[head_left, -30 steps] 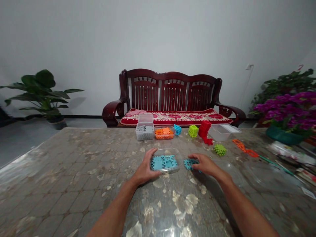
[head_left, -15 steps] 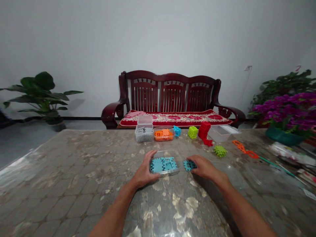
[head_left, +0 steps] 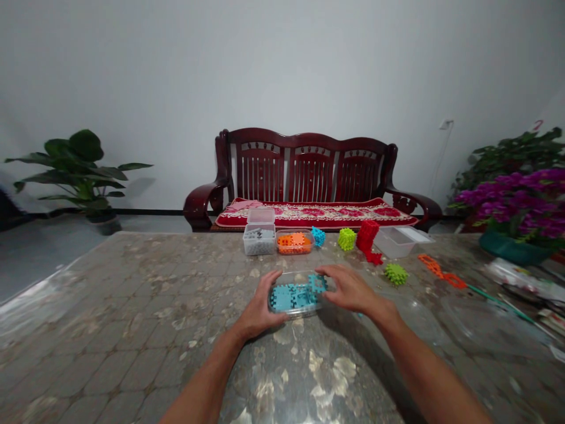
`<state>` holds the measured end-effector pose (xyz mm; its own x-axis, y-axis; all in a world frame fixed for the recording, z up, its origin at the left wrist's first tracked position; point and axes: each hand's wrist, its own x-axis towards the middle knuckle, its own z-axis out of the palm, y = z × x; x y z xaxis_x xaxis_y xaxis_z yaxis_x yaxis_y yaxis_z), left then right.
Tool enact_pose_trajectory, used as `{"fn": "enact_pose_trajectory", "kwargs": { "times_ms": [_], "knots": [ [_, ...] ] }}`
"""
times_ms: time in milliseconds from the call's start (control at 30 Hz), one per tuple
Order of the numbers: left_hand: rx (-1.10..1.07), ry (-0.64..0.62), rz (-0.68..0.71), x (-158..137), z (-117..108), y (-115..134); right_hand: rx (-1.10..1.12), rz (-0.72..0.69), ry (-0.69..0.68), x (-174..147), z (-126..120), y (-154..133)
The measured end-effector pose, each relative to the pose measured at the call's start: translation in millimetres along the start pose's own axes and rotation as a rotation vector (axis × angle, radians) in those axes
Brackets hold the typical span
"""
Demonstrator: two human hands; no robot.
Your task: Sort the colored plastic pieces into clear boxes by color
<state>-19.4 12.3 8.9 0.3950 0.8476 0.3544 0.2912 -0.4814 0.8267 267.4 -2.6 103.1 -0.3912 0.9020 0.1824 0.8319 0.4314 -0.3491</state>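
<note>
My left hand (head_left: 259,307) is closed around the left end of a clear plastic box (head_left: 301,314), thumb at the near side and fingers at the far side. Flat light-blue interlocking tiles (head_left: 283,298) with toothed edges lie inside the box. Over its right end, my right hand (head_left: 351,290) pinches a light-blue window-frame tile (head_left: 317,283), tilted up between thumb and fingers. Whether that tile touches the ones beneath, I cannot tell. A tiny blue bit (head_left: 360,314) shows on the table under my right wrist.
Along the far edge stand a box of grey tiles (head_left: 259,241), a box of orange tiles (head_left: 294,242), blue (head_left: 318,237), green (head_left: 346,239) and red block builds (head_left: 367,237), and a clear bin (head_left: 394,242). Clear lids (head_left: 410,312), an orange-and-teal stick (head_left: 454,280) and a flowerpot (head_left: 507,244) are right.
My right hand has moved left, carrying the light-blue window-frame tile from beside the box to over its right end. My left hand keeps its hold. The view has shifted slightly.
</note>
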Motion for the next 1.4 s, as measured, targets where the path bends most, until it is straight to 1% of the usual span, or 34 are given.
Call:
{"fn": "enact_pose_trajectory", "kwargs": {
  "times_ms": [100, 267, 467, 567, 633, 700, 767, 800, 867, 967, 1033, 1133, 1267, 1333, 1400],
  "knots": [
    [0.003, 0.002, -0.007, 0, 1, -2, -0.004, -0.059, -0.051, 14, 12, -15],
    [0.004, 0.007, -0.016, -1, 1, -3, -0.028, -0.109, -0.081, 29, 28, -31],
    [0.010, 0.007, -0.004, -1, 0, -1, -0.079, 0.000, -0.174, 34, 35, -44],
    [0.012, 0.004, 0.002, 0, 0, -1, -0.064, 0.000, -0.167, 35, 38, -46],
    [0.009, 0.005, 0.000, 0, 0, -1, -0.021, -0.011, -0.109, 32, 37, -40],
    [0.004, 0.006, -0.007, 0, 0, -1, 0.043, 0.019, -0.010, 27, 31, -25],
    [0.000, 0.002, -0.014, 0, -1, -1, 0.107, 0.108, 0.086, 17, 21, -2],
    [-0.001, -0.003, -0.015, 0, -1, -1, 0.134, 0.173, 0.112, 11, 15, 11],
    [-0.001, -0.008, -0.017, 0, -2, 0, 0.140, 0.293, 0.098, -3, 4, 37],
    [0.000, 0.000, -0.015, 0, -2, 1, 0.029, 0.375, 0.014, -25, -5, 62],
    [0.000, 0.003, -0.012, 0, -2, 1, -0.046, 0.402, -0.040, -37, -3, 69],
    [0.003, 0.003, -0.015, 0, -1, -1, -0.124, 0.432, -0.078, -47, 7, 69],
    [-0.001, 0.007, -0.026, 0, 0, -3, -0.170, 0.425, -0.130, -45, 17, 66],
    [-0.004, 0.005, -0.026, 0, 0, -4, -0.163, 0.425, -0.104, -37, 21, 68],
    [-0.002, 0.009, -0.030, 0, 0, -4, -0.126, 0.420, -0.033, -25, 25, 72]
  ]
}}
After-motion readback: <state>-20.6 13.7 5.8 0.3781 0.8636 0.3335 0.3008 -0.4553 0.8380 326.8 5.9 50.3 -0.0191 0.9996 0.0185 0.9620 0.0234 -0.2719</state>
